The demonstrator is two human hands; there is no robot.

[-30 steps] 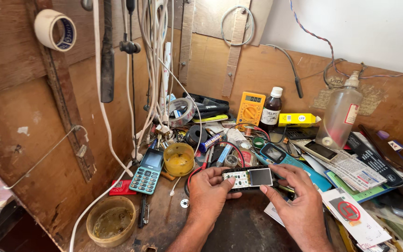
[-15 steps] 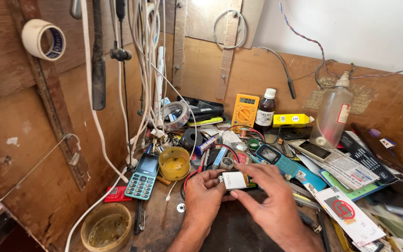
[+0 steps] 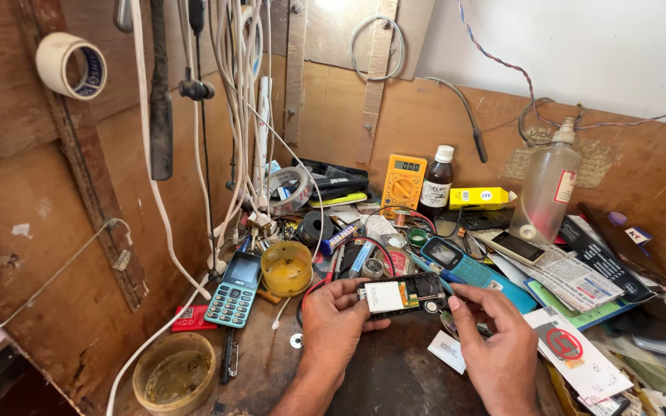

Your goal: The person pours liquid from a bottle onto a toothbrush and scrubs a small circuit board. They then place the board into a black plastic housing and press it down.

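Right hand [image 3: 495, 339] wrist and white cables [image 3: 240, 92] cut off.

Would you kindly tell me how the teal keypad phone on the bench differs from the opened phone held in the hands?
The teal keypad phone lies untouched on the wooden bench, while the opened phone is held off it between the left hand and right hand. The teal phone has its casing and keys in place; the opened one shows bare green circuit board and a white panel. Both are small bar-shaped handsets.

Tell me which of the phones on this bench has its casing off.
The opened phone held between the left hand and right hand: its circuit board is bare. The teal keypad phone and blue phone remain cased.
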